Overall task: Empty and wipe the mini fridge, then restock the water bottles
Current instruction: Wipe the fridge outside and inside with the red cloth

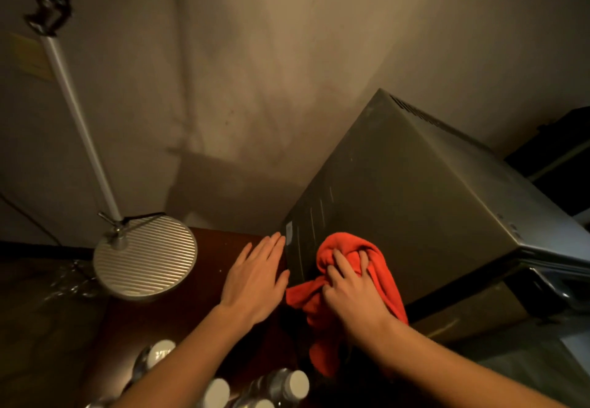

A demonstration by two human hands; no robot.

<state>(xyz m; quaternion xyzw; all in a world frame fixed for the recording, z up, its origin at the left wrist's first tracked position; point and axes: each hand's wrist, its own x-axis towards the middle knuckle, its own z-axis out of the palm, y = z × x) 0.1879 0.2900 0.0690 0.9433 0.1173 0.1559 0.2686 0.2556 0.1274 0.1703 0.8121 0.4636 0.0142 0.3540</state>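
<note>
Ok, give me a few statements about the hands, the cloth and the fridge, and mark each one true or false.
1. The right hand grips a red cloth against the mini fridge. True.
2. The left hand holds a water bottle. False: its straight fingers rest flat by the fridge's corner, holding nothing.
3. Capped water bottles stand on the table near the person. True.
4. The cloth lies on the lamp base. False: it is on the fridge's side.

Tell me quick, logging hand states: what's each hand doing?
Left hand: open, fingers straight, touching the fridge corner.
Right hand: gripping the red cloth against the fridge side.
</note>
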